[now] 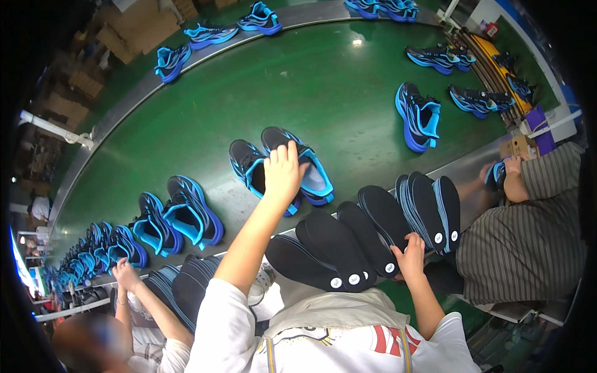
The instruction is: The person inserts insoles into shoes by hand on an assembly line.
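The left hand (283, 171) was closed over a blue and black shoe (298, 165) on the green belt (298, 93), centre. The right hand (411, 253) was closed around black insoles (348, 242), fanned at the near edge.

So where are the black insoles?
In the head view, the black insoles lie fanned out at the near edge of the green belt, under the right hand, right of the shoe pair.

Black-and-blue shoes (283, 168) on a green belt (311, 93); black insoles (367, 233), seemingly blue-striped; white sleeve (224, 323).
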`<state>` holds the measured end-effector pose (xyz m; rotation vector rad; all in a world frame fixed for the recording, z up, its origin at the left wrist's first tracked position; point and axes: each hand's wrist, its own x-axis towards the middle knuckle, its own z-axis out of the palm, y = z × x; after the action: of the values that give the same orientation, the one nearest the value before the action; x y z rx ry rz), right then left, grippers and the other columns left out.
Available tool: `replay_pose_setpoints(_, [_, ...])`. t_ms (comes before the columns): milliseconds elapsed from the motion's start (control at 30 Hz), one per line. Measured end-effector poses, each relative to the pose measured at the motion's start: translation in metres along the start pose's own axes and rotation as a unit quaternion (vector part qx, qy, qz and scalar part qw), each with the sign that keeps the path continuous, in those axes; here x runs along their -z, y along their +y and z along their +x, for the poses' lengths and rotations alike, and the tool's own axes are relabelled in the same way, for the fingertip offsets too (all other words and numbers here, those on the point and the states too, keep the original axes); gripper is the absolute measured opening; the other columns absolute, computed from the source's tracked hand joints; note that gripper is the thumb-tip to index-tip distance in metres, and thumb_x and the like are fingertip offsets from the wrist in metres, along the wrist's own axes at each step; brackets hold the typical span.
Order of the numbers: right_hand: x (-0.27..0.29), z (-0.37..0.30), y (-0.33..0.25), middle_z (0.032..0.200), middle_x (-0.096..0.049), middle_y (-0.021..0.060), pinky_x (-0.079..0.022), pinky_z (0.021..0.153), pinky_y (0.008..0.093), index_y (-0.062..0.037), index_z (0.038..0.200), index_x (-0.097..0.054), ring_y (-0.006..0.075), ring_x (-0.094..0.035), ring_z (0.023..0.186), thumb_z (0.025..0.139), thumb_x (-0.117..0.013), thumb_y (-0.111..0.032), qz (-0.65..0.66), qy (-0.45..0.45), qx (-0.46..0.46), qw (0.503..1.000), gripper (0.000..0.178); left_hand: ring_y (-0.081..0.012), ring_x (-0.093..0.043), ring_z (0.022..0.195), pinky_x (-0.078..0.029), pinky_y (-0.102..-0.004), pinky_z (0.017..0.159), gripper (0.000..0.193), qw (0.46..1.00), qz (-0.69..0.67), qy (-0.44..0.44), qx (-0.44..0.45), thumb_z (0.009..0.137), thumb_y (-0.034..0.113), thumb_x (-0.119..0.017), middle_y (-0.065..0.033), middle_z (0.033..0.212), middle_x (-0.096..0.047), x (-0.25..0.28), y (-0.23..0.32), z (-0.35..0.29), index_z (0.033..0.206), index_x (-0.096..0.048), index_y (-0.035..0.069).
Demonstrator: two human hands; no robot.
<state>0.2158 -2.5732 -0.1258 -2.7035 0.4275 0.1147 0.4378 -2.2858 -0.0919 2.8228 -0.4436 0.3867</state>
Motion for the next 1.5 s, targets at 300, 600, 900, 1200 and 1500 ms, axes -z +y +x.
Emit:
replay_pose_setpoints(300, [0.061,0.031,-0.012,0.108,-0.044,0.0124,-0.038,0.085,0.0279,-0.0009,0.098,-0.044,0.0176,-0.046,0.100,0.072,-0.067,-0.004,0.458,0.026,-0.006,0.889,0.034,-0.0279,-0.054,0.073,-0.045,-0.0357,0.062,0.035,0.996,-0.061,0.070,-0.017,0.078,0.029,-0.059,-0.0121,0.079,-0.052,-0.022,-0.015,0.027,0.097,-0.051,0.000])
replay_pose_setpoints(600, [0.082,0.096,-0.110,0.091,-0.057,0.0067,-0.044,0.060,0.0223,0.0023,0.085,-0.063,0.0103,-0.055,0.072,0.079,-0.063,-0.015,0.324,-0.262,0.076,0.906,0.019,-0.0149,-0.047,0.062,-0.039,-0.0314,0.058,0.049,0.882,-0.404,-0.050,0.237,0.085,0.043,-0.048,-0.0112,0.061,-0.047,-0.039,-0.024,0.027,0.081,-0.051,-0.006])
replay_pose_setpoints(900, [0.108,0.166,-0.171,0.064,-0.061,0.0062,-0.044,0.052,0.0241,0.0022,0.072,-0.066,0.0109,-0.055,0.056,0.067,-0.072,-0.014,0.262,-0.414,-0.024,0.871,0.018,-0.0113,-0.043,0.060,-0.038,-0.0293,0.055,0.047,0.879,-0.418,-0.072,0.220,0.085,0.042,-0.049,-0.0067,0.061,-0.047,-0.040,-0.023,0.027,0.077,-0.051,-0.004])
replay_pose_setpoints(1200, [-0.025,0.169,-0.189,0.099,-0.047,0.0225,-0.044,0.079,0.0404,0.0001,0.081,-0.061,0.0343,-0.053,0.088,0.078,-0.053,-0.016,-0.070,-0.183,0.315,0.929,0.017,-0.0141,-0.045,0.063,-0.039,-0.0310,0.058,0.046,0.892,-0.409,-0.094,0.167,0.086,0.040,-0.048,-0.0087,0.062,-0.048,-0.046,-0.028,0.023,0.079,-0.051,-0.005])
replay_pose_setpoints(1500, [0.009,0.167,-0.206,0.100,-0.049,0.0213,-0.045,0.079,0.0391,-0.0044,0.086,-0.062,0.0320,-0.051,0.094,0.072,-0.057,-0.025,-0.225,-0.259,0.301,0.890,0.025,-0.0281,-0.055,0.070,-0.041,-0.0356,0.064,0.049,0.902,-0.372,-0.103,0.194,0.086,0.046,-0.042,-0.0167,0.070,-0.055,-0.031,-0.020,0.020,0.082,-0.053,-0.002])
